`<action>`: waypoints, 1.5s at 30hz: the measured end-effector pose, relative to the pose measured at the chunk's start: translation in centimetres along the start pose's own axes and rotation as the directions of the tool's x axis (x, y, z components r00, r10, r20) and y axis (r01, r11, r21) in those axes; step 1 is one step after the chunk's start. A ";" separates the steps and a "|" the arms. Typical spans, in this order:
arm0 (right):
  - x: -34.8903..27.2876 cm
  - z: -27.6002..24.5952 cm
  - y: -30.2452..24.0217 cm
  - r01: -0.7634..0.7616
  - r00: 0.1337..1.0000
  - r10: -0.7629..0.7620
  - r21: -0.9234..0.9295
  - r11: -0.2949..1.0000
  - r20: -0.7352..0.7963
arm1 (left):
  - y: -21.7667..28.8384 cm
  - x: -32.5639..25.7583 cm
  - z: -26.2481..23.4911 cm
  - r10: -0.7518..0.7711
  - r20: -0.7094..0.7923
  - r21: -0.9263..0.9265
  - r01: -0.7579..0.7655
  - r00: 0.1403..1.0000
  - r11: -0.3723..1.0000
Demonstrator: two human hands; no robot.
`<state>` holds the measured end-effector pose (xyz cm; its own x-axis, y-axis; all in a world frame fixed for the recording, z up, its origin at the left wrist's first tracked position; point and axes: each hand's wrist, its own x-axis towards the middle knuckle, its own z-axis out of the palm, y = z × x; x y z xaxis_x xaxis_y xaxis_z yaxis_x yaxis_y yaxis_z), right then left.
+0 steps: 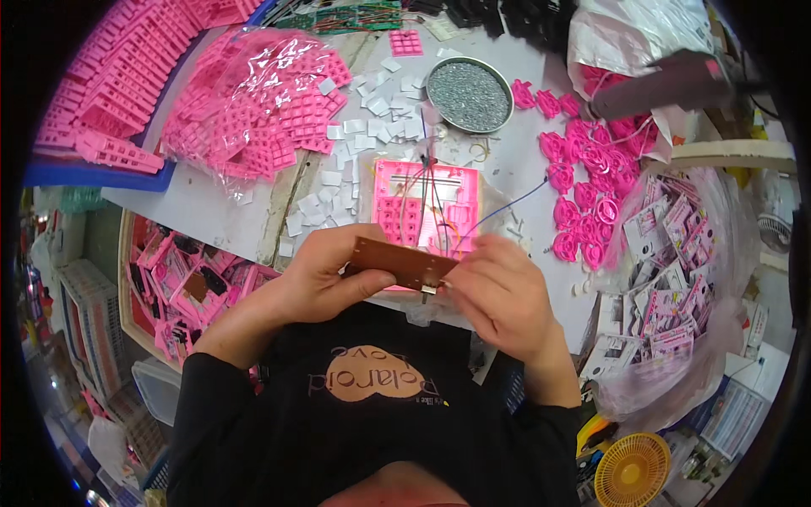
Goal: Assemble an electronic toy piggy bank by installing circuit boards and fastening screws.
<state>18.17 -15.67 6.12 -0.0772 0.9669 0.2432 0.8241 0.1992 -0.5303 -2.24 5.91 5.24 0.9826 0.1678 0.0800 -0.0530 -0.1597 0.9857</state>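
My left hand (331,272) grips a brown circuit board (393,262) by its left end, thumb on the near face. The board is held tilted above the table, with a small metal part (429,290) at its lower right edge. At the board's right end my right hand (500,291) has its fingers bent and pressed together; what they pinch, if anything, is hidden. Behind the board lies an open pink plastic housing (411,211) with a keypad area and several coloured wires. A blue wire (515,203) runs out from it to the right.
White square pieces (372,127) are scattered left of a round tin of small screws (470,95). Bagged pink keypads (253,110) lie at the left, pink coiled cords (591,186) at the right. A bag of printed cards (676,270) and a dark tool (659,84) stand further right.
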 end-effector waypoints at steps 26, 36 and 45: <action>7.8 5.0 3.8 -0.546 0.837 0.521 0.304 0.781 0.166 | -0.8 -5.9 0.6 -0.359 0.134 0.335 0.298 0.924 0.894; 7.7 6.9 5.4 -0.286 0.927 0.115 -0.476 0.832 -0.356 | -3.7 -1.3 0.8 0.095 0.145 0.842 -0.174 0.985 0.512; 5.0 7.1 -1.6 -0.192 0.959 0.255 -0.379 0.905 0.122 | -2.5 -0.1 0.9 -0.061 0.279 0.881 -0.230 0.958 0.414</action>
<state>12.48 -10.04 2.40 0.0671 0.9977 -0.0012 0.9735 -0.0657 -0.2191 -2.10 5.44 2.61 0.9946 -0.1010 -0.0246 -0.0912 -0.9615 0.2594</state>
